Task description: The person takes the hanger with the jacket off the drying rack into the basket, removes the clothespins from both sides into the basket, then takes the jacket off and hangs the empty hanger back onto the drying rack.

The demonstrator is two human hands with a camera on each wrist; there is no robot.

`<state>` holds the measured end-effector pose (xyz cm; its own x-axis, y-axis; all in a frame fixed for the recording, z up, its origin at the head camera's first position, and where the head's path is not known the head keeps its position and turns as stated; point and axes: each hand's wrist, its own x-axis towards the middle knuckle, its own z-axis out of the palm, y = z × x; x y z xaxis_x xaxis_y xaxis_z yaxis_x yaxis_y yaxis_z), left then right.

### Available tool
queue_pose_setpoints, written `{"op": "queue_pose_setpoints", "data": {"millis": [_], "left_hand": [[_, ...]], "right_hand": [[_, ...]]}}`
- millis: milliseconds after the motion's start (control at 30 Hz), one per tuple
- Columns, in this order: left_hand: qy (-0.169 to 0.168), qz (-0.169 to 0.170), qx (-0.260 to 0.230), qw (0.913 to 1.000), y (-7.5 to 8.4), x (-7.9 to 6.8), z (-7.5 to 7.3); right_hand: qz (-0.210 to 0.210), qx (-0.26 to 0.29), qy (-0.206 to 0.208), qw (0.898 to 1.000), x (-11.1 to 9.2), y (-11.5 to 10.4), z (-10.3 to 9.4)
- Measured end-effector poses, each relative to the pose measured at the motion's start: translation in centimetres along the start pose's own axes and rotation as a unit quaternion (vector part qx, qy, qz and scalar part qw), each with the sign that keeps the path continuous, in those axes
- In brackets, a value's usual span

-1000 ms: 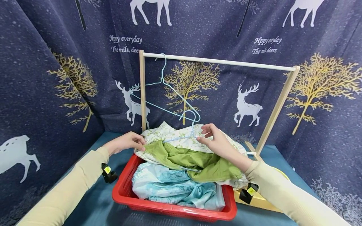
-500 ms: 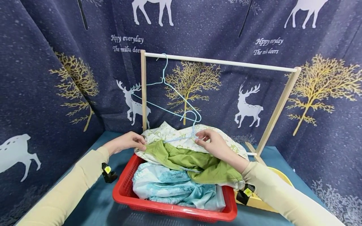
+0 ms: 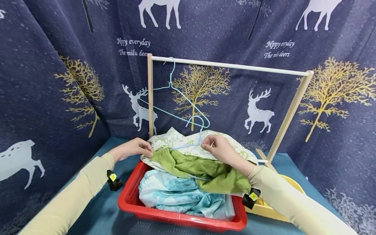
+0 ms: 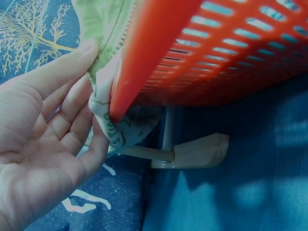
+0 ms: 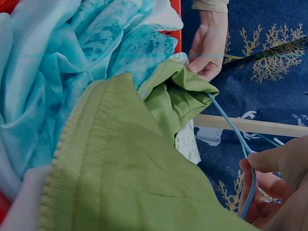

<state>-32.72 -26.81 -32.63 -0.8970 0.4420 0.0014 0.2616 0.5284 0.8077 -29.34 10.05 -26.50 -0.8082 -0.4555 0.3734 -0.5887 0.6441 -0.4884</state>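
Observation:
A green zip jacket [image 3: 191,163] with a white patterned lining lies spread over the back of a red basket [image 3: 176,216]. My left hand [image 3: 133,149] pinches its left edge between thumb and fingers; the left wrist view shows the thumb on the green cloth [image 4: 96,19]. A light blue hanger [image 3: 201,134] is partly inside the jacket, its hook standing up above the cloth. Thumb and fingers of my right hand [image 3: 221,148] pinch this hanger near its neck, seen too in the right wrist view. The hanger's lower part is mostly hidden by cloth.
White and turquoise clothing [image 3: 173,191] fills the red basket's front. Behind stands a rack with a white rail [image 3: 229,66] and wooden posts [image 3: 290,112]. Another blue hanger [image 3: 170,83] hangs at the rail's left end. A yellow basket [image 3: 268,212] sits to the right, beneath my right arm.
My right hand has come down and left from beside the hanger's neck and now pinches it. My left hand stays at the jacket's edge.

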Motion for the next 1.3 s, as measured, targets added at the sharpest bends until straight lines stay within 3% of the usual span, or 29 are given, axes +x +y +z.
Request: {"op": "queue_pose_setpoints", "data": {"millis": [333, 1000, 1300], "left_hand": [[-0.001, -0.004, 0.008, 1.0, 0.1, 0.1, 0.0], [-0.008, -0.016, -0.003, 0.9998, 0.2, 0.1, -0.2], [-0.001, -0.015, 0.005, 0.9999, 0.0, 0.2, -0.2]], "right_hand": [[-0.028, -0.01, -0.03, 0.999, 0.1, 0.1, -0.5], [-0.022, -0.035, -0.066, 0.997, -1.3, -0.1, -3.3], [-0.037, -0.051, -0.052, 0.997, -2.3, 0.4, -4.8]]}}
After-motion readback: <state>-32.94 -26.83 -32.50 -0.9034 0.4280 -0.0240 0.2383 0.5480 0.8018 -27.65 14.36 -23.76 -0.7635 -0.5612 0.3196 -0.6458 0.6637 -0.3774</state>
